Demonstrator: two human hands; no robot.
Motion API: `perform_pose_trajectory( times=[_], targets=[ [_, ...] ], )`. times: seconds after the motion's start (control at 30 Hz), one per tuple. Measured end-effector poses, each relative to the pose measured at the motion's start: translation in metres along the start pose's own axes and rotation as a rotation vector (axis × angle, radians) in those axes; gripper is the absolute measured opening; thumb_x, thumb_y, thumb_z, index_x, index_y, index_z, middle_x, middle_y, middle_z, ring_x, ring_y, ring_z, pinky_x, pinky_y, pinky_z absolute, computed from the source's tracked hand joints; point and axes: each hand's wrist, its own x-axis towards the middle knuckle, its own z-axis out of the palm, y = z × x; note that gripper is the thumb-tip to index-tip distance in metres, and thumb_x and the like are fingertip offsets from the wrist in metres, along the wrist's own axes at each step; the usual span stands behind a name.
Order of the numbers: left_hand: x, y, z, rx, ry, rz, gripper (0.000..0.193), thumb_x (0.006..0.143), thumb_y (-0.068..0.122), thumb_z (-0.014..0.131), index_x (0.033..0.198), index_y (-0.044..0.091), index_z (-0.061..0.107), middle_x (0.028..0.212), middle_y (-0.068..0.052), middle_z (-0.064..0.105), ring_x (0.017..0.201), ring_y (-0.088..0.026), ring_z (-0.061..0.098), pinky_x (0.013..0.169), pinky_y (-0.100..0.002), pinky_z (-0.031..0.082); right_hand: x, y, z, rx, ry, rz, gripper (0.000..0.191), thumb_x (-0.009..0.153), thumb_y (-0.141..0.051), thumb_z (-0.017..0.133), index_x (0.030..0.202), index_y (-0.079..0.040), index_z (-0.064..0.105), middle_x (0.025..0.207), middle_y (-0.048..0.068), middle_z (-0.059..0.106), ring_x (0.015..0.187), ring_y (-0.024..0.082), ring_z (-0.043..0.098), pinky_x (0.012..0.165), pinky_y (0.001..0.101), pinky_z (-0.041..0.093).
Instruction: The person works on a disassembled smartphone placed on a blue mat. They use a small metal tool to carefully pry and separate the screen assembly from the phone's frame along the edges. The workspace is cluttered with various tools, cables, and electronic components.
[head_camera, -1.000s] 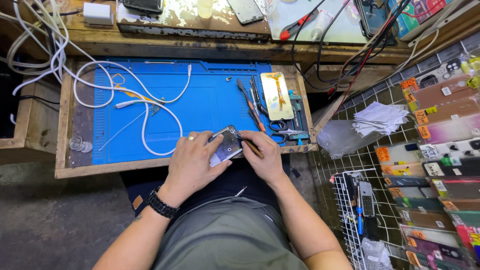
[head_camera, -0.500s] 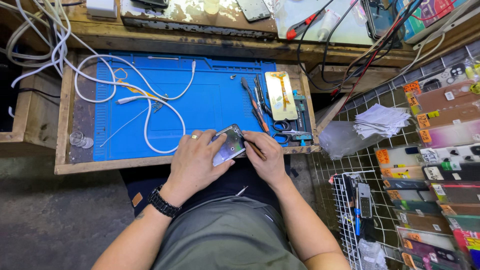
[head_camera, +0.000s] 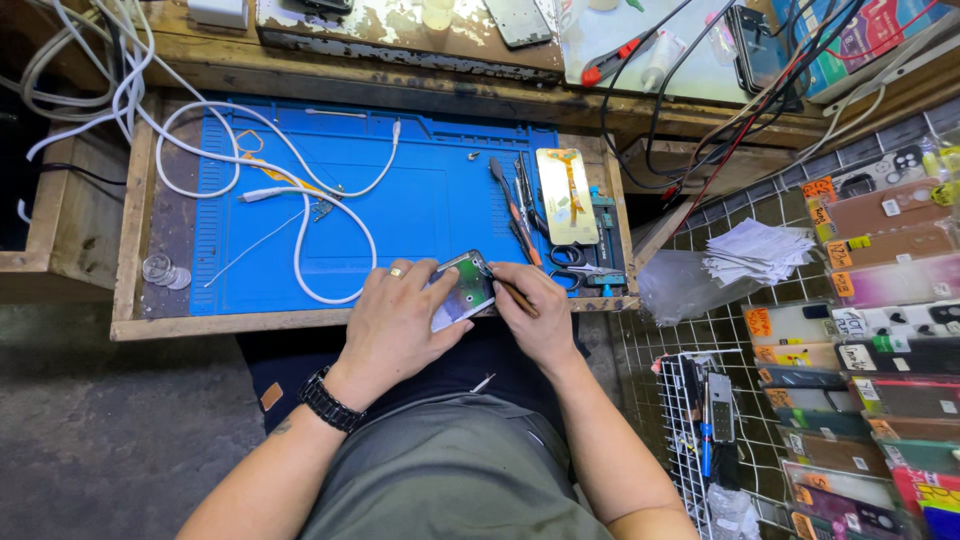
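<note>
An opened phone (head_camera: 463, 291) was clamped by left hand (head_camera: 395, 322) fingers; a thin tool (head_camera: 512, 290) was pinched by the right hand (head_camera: 536, 310). Orange-labelled case packages (head_camera: 870, 210) were racked rightward.

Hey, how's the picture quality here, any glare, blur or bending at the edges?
Head view: wide-angle bend curves the drawer edge and the phone-case rack; lighting is even on the blue mat, the floor at lower left dark; a bright reflection sits on the phone held between the left hand and right hand; focus looks sharp.
</note>
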Motion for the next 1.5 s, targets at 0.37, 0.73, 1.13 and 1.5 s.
perform_pose_trajectory(
  times=[0.37, 0.73, 1.13, 1.5],
  targets=[
    [0.000, 0.003, 0.001, 0.018, -0.007, 0.000, 0.057, 0.074, 0.043, 0.080, 0.118, 0.008, 0.070, 0.113, -0.011, 0.066, 0.101, -0.030, 0.060, 0.082, -0.044, 0.045, 0.004, -0.004, -0.002, 0.028, -0.013, 0.068, 0.016, 0.088, -0.004, 0.070, 0.103, 0.000, 0.073, 0.103, 0.014, 0.077, 0.095, 0.026, 0.077, 0.085, 0.0331, 0.059],
    [0.000, 0.009, 0.005, 0.029, 0.004, 0.007, 0.056, 0.073, 0.042, 0.081, 0.116, 0.008, 0.071, 0.111, -0.011, 0.067, 0.100, -0.031, 0.060, 0.082, -0.044, 0.045, -0.001, 0.000, -0.001, 0.015, 0.035, 0.083, 0.016, 0.091, -0.009, 0.071, 0.105, -0.001, 0.074, 0.099, 0.013, 0.077, 0.090, 0.025, 0.077, 0.080, 0.0325, 0.059],
    [-0.002, 0.010, 0.005, 0.017, 0.008, 0.013, 0.057, 0.073, 0.041, 0.081, 0.117, 0.007, 0.071, 0.111, -0.011, 0.067, 0.100, -0.031, 0.060, 0.082, -0.044, 0.045, 0.003, 0.008, 0.004, 0.040, 0.016, 0.087, 0.015, 0.091, -0.009, 0.071, 0.104, -0.001, 0.074, 0.095, 0.013, 0.077, 0.086, 0.024, 0.076, 0.079, 0.0322, 0.058],
    [-0.016, 0.012, 0.004, -0.013, 0.036, 0.014, 0.053, 0.072, 0.040, 0.081, 0.112, 0.008, 0.070, 0.110, -0.013, 0.066, 0.101, -0.034, 0.059, 0.081, -0.047, 0.046, 0.005, 0.008, 0.008, 0.013, -0.027, 0.106, 0.017, 0.089, -0.008, 0.070, 0.105, -0.002, 0.075, 0.094, 0.013, 0.077, 0.085, 0.024, 0.074, 0.079, 0.0321, 0.057]
  ],
)
